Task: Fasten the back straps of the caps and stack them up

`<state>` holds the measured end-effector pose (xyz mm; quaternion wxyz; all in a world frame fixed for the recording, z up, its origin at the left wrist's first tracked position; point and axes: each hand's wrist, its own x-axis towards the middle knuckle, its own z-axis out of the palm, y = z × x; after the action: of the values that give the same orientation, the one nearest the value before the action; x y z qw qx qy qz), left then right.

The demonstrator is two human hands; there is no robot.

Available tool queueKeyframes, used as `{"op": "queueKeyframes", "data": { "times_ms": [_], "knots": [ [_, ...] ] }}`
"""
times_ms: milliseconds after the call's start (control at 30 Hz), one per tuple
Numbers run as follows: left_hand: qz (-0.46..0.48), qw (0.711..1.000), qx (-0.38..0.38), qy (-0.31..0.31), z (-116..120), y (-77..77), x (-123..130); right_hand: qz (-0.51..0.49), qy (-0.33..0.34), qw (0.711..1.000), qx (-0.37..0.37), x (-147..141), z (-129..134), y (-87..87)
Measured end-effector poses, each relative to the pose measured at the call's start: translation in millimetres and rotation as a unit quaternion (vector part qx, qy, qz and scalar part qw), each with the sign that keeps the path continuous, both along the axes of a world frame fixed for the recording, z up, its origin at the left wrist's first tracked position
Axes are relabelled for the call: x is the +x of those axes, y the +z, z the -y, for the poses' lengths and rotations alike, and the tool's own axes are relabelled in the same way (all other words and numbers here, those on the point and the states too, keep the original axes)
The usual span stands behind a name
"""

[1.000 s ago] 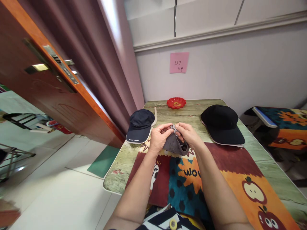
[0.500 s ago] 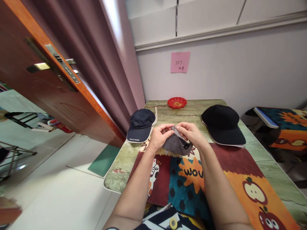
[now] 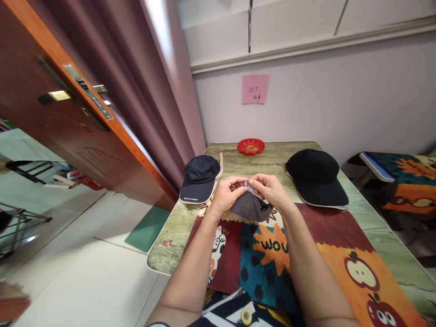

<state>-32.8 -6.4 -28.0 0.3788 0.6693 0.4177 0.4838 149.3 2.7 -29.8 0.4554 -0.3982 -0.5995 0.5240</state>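
The gray cap (image 3: 248, 208) is positioned over the printed mat (image 3: 230, 265), centered in front of the person. The left hand (image 3: 222, 196) pinches the cap's closure at what appears to be a small metal buckle (image 3: 245, 183); the right hand (image 3: 270, 189) grips the adjacent strap end. This opposed fingertip grip likely steadies the small closure while leaving the crown hanging below. The navy cap (image 3: 201, 172) and black cap (image 3: 314, 170) rest at opposite sides, apparently leaving the center accessible.

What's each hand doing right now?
Left hand: closed, pinching the metal buckle on the grey cap.
Right hand: closed, fingers pinching the cap's strap beside the buckle.
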Motion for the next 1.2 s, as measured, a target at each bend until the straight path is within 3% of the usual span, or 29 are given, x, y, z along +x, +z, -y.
{"op": "queueKeyframes", "data": {
  "times_ms": [233, 400, 533, 633, 900, 1200],
  "knots": [
    [-0.017, 1.0, 0.005, 0.012, 1.0, 2.3, 1.4, -0.058, -0.024, 0.998, -0.004, -12.4, -2.0, -7.3],
    [0.098, 0.991, -0.095, -0.014, 5.4, 6.0, 4.0, -0.057, -0.014, 0.998, 0.02, -8.9, -3.1, -6.9],
    [0.149, 0.978, -0.149, -0.007, 6.2, 10.0, 2.8, -0.033, 0.033, 0.998, 0.043, -2.9, -1.7, -3.2],
    [0.151, 0.977, -0.152, 0.021, 5.1, 10.5, 4.3, -0.024, 0.043, 0.997, 0.053, -3.1, -0.4, -2.4],
    [0.124, 0.981, -0.137, 0.062, 6.7, 9.6, 8.5, 0.109, -0.044, 0.982, 0.151, -8.2, 4.6, 1.4],
    [0.108, 0.977, -0.138, 0.122, 9.1, 18.4, 2.1, 0.117, -0.035, 0.984, 0.13, -6.8, 1.4, -2.4]
  ]
}}
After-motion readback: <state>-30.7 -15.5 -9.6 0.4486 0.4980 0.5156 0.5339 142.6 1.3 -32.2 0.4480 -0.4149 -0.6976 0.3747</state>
